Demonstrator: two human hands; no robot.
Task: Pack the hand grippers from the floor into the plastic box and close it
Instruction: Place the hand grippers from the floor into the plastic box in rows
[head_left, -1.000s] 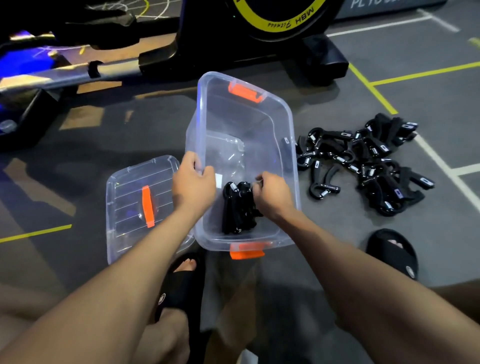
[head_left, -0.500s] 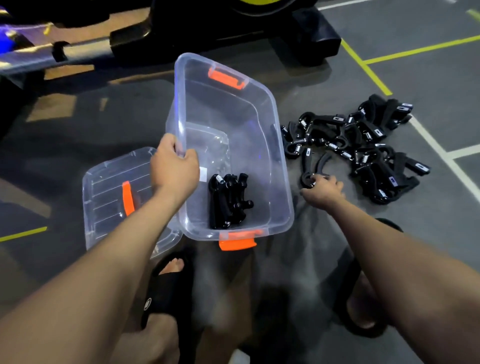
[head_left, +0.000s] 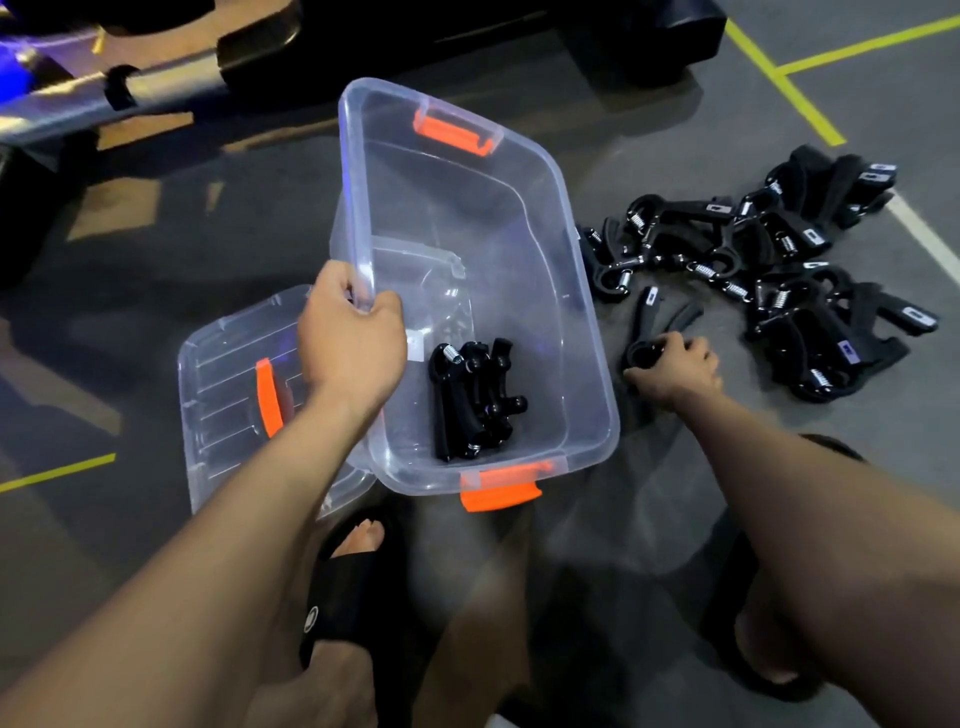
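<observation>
A clear plastic box with orange latches stands open on the grey floor. My left hand grips its left rim. A few black hand grippers lie at the box's near end. Right of the box, my right hand curls around the looped end of one black hand gripper on the floor. A pile of several more hand grippers lies further right. The clear lid, with an orange handle, lies flat left of the box.
Black exercise equipment with a metal bar stands behind the box. Yellow and white lines mark the floor at right. My feet in black slides are just in front of the box and lid.
My right hand left the box, reached right to the floor and now grips a hand gripper there. My left hand stays on the rim. The view has shifted slightly.
</observation>
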